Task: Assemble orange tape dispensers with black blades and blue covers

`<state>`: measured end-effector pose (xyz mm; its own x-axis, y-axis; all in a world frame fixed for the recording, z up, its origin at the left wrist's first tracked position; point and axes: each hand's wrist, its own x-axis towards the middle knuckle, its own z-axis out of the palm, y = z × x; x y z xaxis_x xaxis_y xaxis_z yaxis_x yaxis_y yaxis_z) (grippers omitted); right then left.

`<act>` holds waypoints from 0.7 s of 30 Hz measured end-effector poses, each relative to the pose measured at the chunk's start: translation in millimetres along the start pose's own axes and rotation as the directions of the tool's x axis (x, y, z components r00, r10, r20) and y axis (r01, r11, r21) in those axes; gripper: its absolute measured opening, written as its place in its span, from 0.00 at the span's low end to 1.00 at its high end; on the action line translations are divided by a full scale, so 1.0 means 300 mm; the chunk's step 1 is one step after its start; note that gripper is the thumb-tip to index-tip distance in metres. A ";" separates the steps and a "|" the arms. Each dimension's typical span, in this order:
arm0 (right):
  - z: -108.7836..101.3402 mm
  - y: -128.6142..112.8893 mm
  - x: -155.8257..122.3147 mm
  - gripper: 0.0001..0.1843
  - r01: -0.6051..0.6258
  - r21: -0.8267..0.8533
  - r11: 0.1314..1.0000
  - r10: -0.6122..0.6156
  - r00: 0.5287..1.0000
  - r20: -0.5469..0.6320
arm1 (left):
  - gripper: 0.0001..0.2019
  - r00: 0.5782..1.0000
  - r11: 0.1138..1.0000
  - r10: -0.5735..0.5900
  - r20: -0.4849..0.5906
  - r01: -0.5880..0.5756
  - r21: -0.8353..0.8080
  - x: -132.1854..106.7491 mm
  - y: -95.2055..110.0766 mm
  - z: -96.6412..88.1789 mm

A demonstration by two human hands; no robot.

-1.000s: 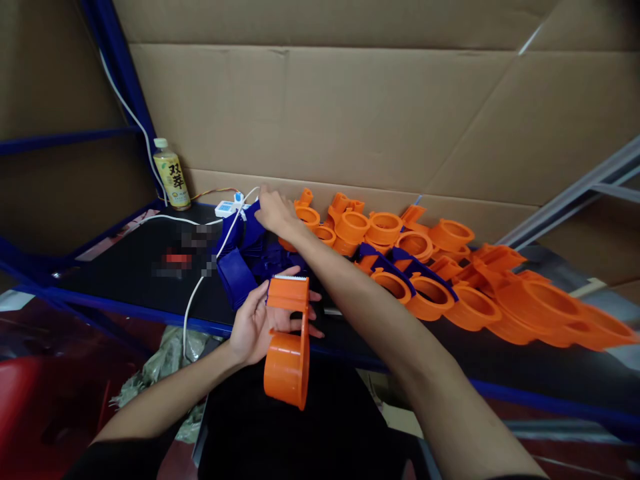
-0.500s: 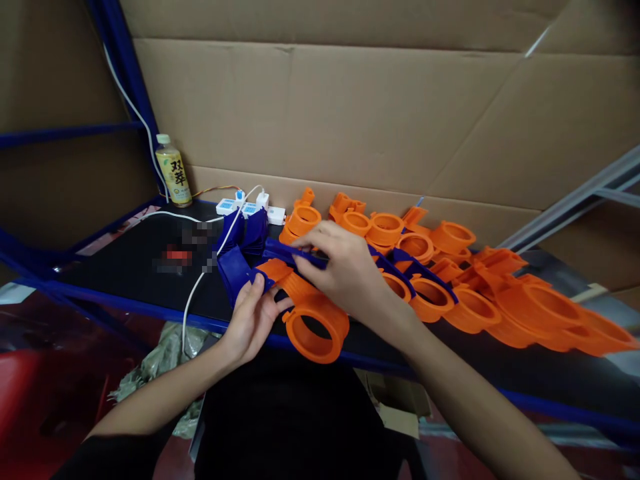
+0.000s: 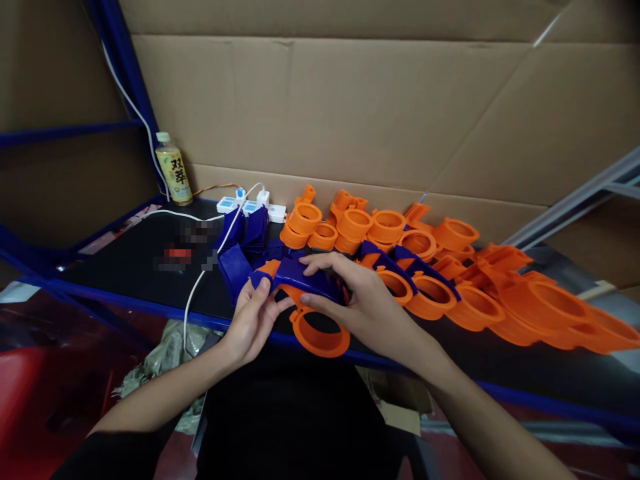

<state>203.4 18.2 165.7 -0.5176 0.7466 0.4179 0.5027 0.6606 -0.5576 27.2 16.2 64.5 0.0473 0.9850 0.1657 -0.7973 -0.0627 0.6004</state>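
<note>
My left hand is closed on the end of an orange tape dispenser body, thumb on top. A small blue piece sits at that end, by the thumb. The body's ring hangs over the shelf's front edge, facing me. Gripped between the thumb and fingers of my right hand is a glossy curved blue cover. It lies over the arm of the orange body and hides part of it. Whether the two parts are joined I cannot tell.
Orange dispenser bodies, several with blue covers, crowd the right of the black shelf. Stacked blue parts stand left of my hands. Behind are a white power strip and a bottle. A white cable crosses the front edge.
My right hand has brought the blue cover down and toward me, from behind the orange body onto its arm. The cover's broad face now shows. My left hand keeps its hold.
</note>
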 end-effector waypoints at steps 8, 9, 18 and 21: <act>-0.003 0.004 -0.017 0.14 0.017 -0.020 1.000 -0.017 1.000 -0.011 | 0.15 1.000 1.000 0.017 -0.004 -0.017 0.019 -0.013 -0.007 -0.007; -0.004 0.004 -0.020 0.14 0.020 -0.020 1.000 -0.021 1.000 -0.007 | 0.15 1.000 1.000 0.017 -0.008 -0.017 0.019 -0.014 -0.007 -0.007; 0.007 0.014 -0.030 0.12 0.006 -0.022 1.000 -0.006 1.000 0.007 | 0.13 1.000 1.000 0.003 -0.015 -0.002 0.024 -0.014 -0.008 -0.003; 0.012 0.018 -0.032 0.12 -0.001 -0.008 1.000 0.001 1.000 -0.006 | 0.14 1.000 0.999 0.005 -0.017 -0.004 0.040 -0.016 -0.011 -0.004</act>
<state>208.7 14.4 156.1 -0.5132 0.7476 0.4215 0.5085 0.6605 -0.5524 28.9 11.8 60.6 0.0336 0.9873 0.1552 -0.7726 -0.0729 0.6307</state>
